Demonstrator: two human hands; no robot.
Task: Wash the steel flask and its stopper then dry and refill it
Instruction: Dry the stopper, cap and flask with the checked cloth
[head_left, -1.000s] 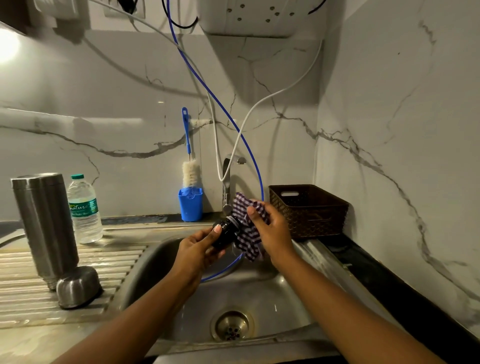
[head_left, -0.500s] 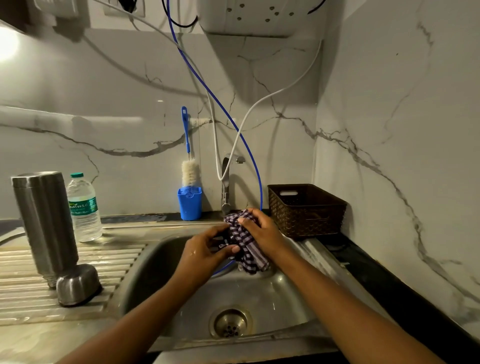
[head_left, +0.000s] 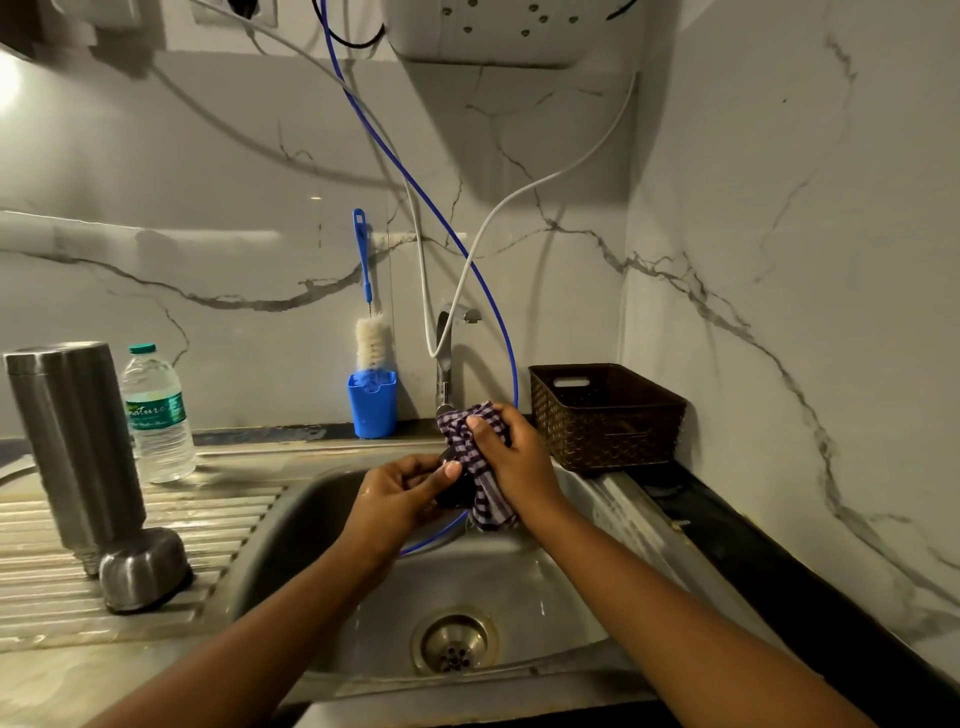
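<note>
Fingers of the left hand pinch the small black stopper while fingers of the right hand clench a purple checked cloth round it, both forearms reaching over the steel sink. Drying seems underway; well left of the fingers the tall steel flask stands mouth-down on the ribbed tabletop, apparently washed, refilling still ahead.

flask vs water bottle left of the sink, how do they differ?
The steel flask is opaque metal; the water bottle is clear plastic with a green label. The flask stands taller than the bottle. The flask rests narrow end down, apparently inverted; the bottle is upright, capped. Both stand left of the sink, untouched.
</note>
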